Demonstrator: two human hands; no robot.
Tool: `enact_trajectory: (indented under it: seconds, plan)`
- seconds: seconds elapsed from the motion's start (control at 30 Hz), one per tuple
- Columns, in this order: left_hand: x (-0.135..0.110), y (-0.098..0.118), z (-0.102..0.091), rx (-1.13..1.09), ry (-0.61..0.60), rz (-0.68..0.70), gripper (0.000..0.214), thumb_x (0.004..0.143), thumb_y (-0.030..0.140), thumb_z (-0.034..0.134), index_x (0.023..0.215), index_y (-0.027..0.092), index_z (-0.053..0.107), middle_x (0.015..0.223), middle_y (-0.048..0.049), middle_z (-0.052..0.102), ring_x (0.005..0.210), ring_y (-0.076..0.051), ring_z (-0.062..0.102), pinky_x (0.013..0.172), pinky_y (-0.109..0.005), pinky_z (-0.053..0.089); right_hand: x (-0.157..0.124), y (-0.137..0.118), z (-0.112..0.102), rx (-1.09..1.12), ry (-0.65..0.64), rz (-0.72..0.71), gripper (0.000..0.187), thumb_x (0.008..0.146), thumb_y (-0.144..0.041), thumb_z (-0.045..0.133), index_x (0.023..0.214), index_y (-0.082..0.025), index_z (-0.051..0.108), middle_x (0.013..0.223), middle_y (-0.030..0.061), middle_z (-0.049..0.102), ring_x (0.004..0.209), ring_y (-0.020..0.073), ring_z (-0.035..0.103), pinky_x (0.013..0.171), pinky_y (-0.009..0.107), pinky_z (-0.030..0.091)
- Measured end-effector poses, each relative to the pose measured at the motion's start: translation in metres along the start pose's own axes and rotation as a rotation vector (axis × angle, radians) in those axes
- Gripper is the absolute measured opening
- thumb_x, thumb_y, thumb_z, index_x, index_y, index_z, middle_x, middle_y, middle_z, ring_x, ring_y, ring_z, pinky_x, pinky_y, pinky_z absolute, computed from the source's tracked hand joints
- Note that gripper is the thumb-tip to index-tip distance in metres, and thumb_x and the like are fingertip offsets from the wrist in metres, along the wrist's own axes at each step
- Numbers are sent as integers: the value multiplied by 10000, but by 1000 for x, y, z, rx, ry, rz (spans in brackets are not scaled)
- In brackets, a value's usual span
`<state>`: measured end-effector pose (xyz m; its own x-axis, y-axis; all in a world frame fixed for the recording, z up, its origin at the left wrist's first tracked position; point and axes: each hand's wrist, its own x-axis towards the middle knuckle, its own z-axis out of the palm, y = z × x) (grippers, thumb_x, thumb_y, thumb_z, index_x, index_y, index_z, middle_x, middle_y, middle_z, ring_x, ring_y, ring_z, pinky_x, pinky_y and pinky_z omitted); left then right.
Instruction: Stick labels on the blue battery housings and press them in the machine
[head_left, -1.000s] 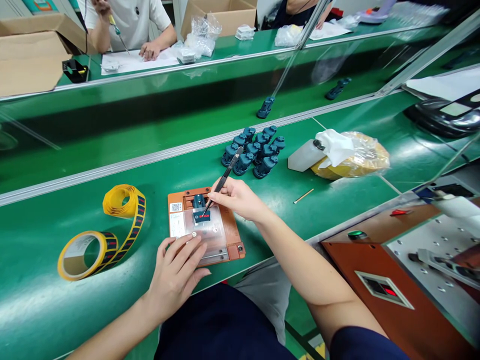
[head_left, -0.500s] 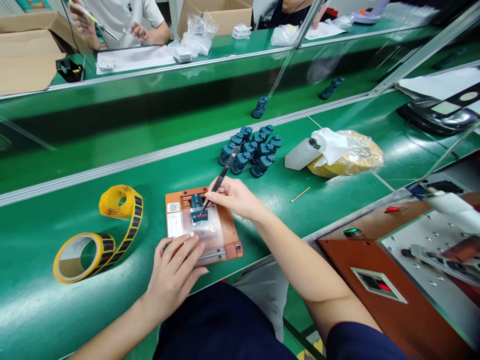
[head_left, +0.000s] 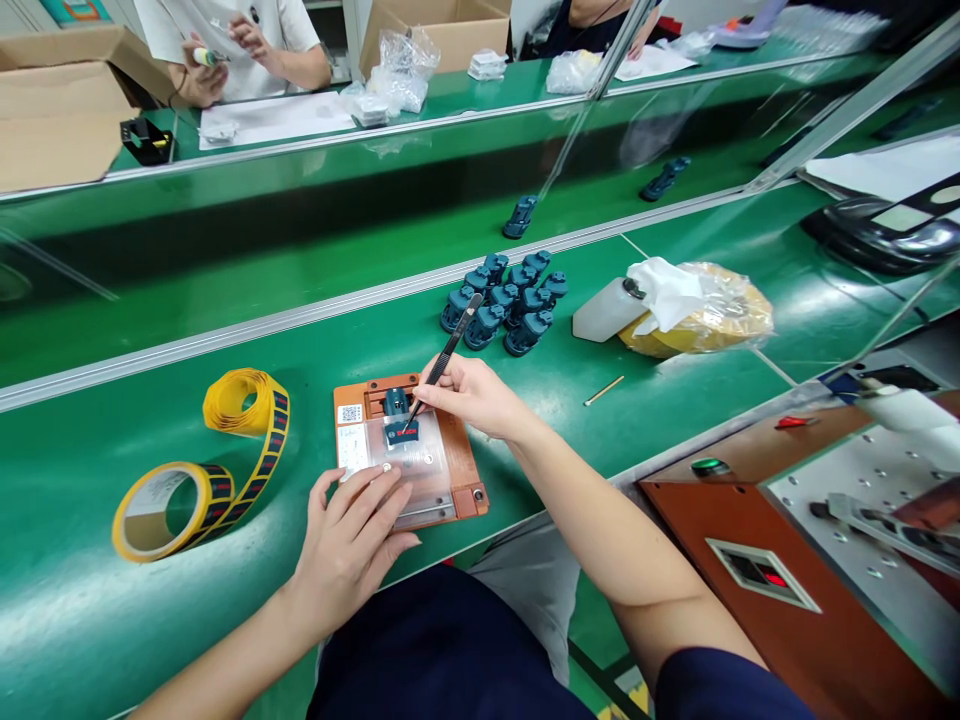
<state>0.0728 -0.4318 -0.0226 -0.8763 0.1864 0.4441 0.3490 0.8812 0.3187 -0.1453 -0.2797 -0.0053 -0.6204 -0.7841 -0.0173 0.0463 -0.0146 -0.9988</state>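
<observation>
An orange jig (head_left: 471, 476) with a clear cover plate lies on the green bench in front of me. A dark blue part (head_left: 397, 404) sits in it, with a dark label (head_left: 403, 433) on the plate below. My right hand (head_left: 480, 395) is closed on black tweezers (head_left: 450, 350), their tip touching the label. My left hand (head_left: 349, 545) rests with fingers stretched flat on the near edge of the cover plate, holding nothing.
A yellow label roll (head_left: 199, 480) uncoils at left. Several blue parts (head_left: 510, 300) cluster behind the jig, beside a white bottle (head_left: 607, 310) and a bagged yellow roll (head_left: 712, 310). An orange machine (head_left: 810, 560) stands at right. Another person (head_left: 240, 40) works across the belt.
My hands hold nearly the same pose; the tweezers tip stays at the label. Across the belt, the other person has raised both hands from the paper.
</observation>
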Motion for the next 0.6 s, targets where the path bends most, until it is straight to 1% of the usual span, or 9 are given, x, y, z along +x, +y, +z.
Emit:
enact_trajectory:
  seconds: [0.27,0.6]
  plan:
    - [7,-1,-3,7,-13,13,440,935,283,696,1343,158,591,1305,-123,702,1202,-292,591,1058,-540,331,1,0,-2,2,-18,-22,332,854,-474,757,887,-176,613,798,46,758,762,192,744,728,323,597]
    - [22,-5,-9,67,-68,53,489,933,385,684,1340,130,595,1337,-156,678,1195,-319,596,1060,-568,317,3,-4,-1,35,-36,1,366,826,-501,773,880,-182,602,803,41,752,769,194,737,759,347,600]
